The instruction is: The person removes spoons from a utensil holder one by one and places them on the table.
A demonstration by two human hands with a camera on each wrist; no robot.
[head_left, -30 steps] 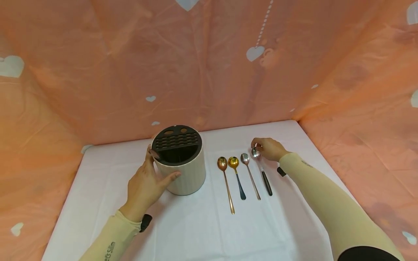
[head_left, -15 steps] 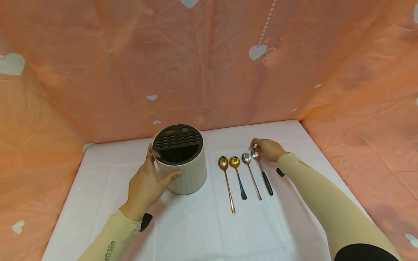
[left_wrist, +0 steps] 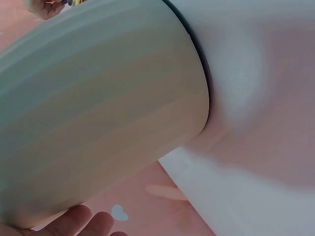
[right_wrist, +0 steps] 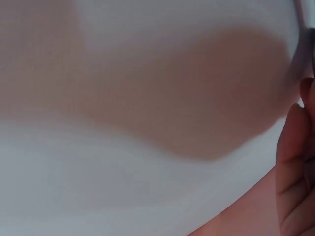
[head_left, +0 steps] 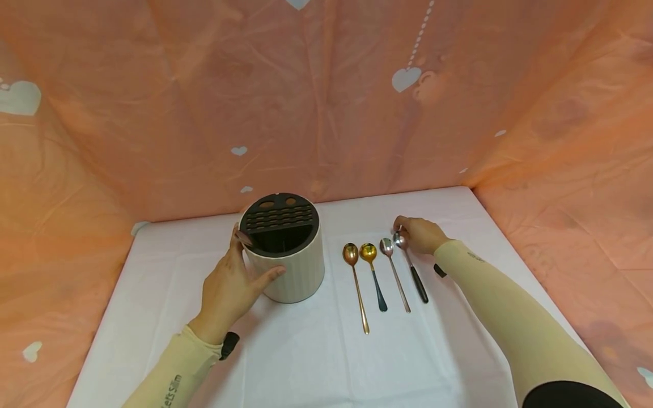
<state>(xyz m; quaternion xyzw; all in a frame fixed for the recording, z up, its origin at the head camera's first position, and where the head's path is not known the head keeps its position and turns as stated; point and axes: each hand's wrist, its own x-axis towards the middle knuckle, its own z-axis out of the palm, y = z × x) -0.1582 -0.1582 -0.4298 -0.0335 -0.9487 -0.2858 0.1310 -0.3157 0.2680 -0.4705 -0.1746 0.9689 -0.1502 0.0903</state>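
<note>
My left hand (head_left: 230, 289) grips a cream ribbed utensil holder (head_left: 291, 277), thumb on its front and fingertips up at the rim. The holder stands upright under a black slotted lid (head_left: 278, 218) that has one large opening. In the left wrist view its wall (left_wrist: 108, 103) fills much of the picture, with fingers (left_wrist: 74, 221) against it. On the right, my right hand (head_left: 420, 233) pinches the bowl end of a silver spoon with a black handle (head_left: 419, 286). The right wrist view shows only curled fingers (right_wrist: 295, 167) at its edge.
Left of the black-handled spoon lie a silver spoon (head_left: 396, 280), a gold spoon with a dark handle (head_left: 378, 289) and a copper-coloured spoon (head_left: 359, 294), side by side. All are on a white-covered table (head_left: 306, 362). An orange-pink curtain (head_left: 326, 113) rises behind and at both sides.
The head view has shifted slightly. The black-handled spoon has moved a touch farther from me under my right hand. My left hand stays on the holder.
</note>
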